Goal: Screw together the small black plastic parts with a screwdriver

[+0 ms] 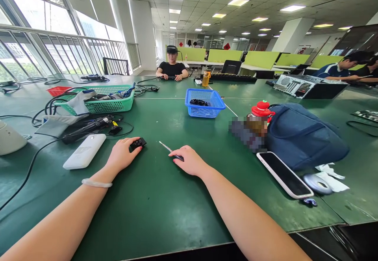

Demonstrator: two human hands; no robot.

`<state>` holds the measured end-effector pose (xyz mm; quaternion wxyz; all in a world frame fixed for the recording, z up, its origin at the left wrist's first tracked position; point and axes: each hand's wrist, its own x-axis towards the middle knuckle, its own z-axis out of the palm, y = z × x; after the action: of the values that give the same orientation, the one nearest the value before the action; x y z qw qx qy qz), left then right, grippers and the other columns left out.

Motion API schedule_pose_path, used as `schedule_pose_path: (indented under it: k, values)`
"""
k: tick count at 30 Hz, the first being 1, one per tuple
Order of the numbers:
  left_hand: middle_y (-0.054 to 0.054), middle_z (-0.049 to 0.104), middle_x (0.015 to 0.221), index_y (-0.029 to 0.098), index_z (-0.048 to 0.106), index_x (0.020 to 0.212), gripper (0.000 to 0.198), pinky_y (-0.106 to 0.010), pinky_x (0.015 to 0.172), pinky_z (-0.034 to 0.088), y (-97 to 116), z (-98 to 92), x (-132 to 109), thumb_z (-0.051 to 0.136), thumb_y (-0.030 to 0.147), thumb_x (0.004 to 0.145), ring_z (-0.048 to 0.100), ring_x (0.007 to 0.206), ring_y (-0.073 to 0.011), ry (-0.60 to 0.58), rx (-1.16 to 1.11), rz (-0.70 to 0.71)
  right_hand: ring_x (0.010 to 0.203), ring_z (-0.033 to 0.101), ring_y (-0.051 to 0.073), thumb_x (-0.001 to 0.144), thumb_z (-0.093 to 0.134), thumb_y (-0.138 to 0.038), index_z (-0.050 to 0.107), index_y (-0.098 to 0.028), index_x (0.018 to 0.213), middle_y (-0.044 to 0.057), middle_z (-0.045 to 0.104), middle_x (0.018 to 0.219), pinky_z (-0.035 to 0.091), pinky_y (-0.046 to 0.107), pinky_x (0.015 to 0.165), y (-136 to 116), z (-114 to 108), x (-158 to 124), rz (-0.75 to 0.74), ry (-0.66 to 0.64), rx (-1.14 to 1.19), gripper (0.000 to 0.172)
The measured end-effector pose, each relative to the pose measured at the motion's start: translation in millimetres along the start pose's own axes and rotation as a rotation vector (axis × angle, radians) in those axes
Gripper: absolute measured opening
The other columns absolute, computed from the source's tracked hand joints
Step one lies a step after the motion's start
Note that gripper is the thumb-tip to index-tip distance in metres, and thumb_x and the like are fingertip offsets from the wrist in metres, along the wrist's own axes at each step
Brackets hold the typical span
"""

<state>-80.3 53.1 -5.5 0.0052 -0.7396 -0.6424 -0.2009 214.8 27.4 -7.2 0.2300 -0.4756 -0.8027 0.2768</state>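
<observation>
1. Two hands rest on the green table [165, 213]: left hand [122, 154] has fingertips closed around a small black plastic block [138, 143], right hand [189, 160] curled loosely over a thin black-handled metal tool [170, 150].
2. Block looks light, rigid; best pinched by its sides.
3. Tool looks slim, stiff, likely to roll; best held at the handle.
4. Handle mostly hidden under the fingers; block details too small to tell.

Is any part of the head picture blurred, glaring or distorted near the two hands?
Head view: the left hand on a small black part and the right hand with a thin metal tool are sharp; ceiling lights give soft glare on the green table; a pixelated patch hides something beside the dark blue bag; the window railing bows at the edge.
</observation>
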Motion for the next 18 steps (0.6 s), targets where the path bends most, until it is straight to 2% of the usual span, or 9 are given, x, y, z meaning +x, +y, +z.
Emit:
schedule_pose_path:
  k: [10,18]
  values:
    - [-0.010,0.068,0.122,0.021,0.062,0.128,0.055,-0.043,0.100,0.043,4.0,-2.8,1.6,0.046,0.053,0.086,0.056,0.116,-0.0319,-0.003,0.035,-0.053,0.115,0.054,0.021,0.088,0.062,-0.020,0.071,-0.032,0.116,0.008,0.064,0.111,0.043,0.040,0.102,0.4,0.5,-1.7,0.032,-0.013,0.024,0.032]
    - [-0.011,0.068,0.123,0.019,0.064,0.126,0.056,-0.044,0.100,0.043,3.4,-4.1,2.0,0.045,0.053,0.085,0.057,0.116,-0.0325,0.017,0.047,-0.085,0.115,0.053,0.021,0.088,0.062,-0.019,0.071,-0.030,0.116,0.008,0.066,0.109,0.043,0.038,0.101,0.2,0.9,-2.1,0.017,-0.009,0.015,0.032]
